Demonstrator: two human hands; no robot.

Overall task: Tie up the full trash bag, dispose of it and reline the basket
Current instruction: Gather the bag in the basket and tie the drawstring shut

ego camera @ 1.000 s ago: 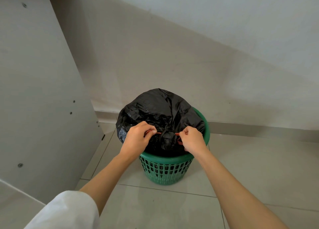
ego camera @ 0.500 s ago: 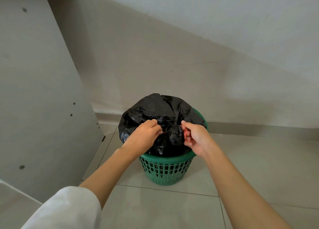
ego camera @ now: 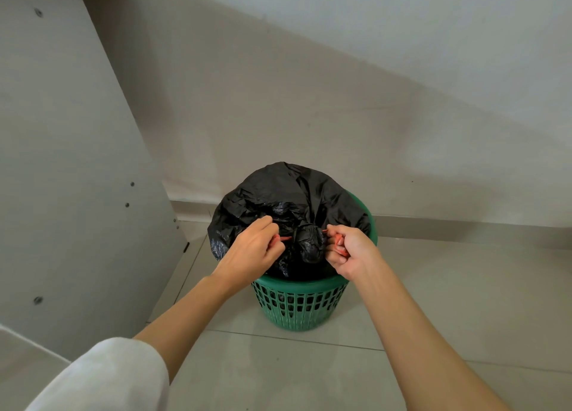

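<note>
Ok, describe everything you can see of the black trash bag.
The black trash bag is thin, glossy, crinkled plastic, bulging above the rim of the green basket it sits in. Its neck is gathered into a bunch at the front, cinched by a red drawstring whose ends the left hand and right hand grip.

Black trash bag [ego camera: 278,194], red drawstring [ego camera: 286,239], green basket [ego camera: 297,305] with grid of holes, pale grey floor tiles [ego camera: 433,287], white sleeve [ego camera: 102,376].
</note>
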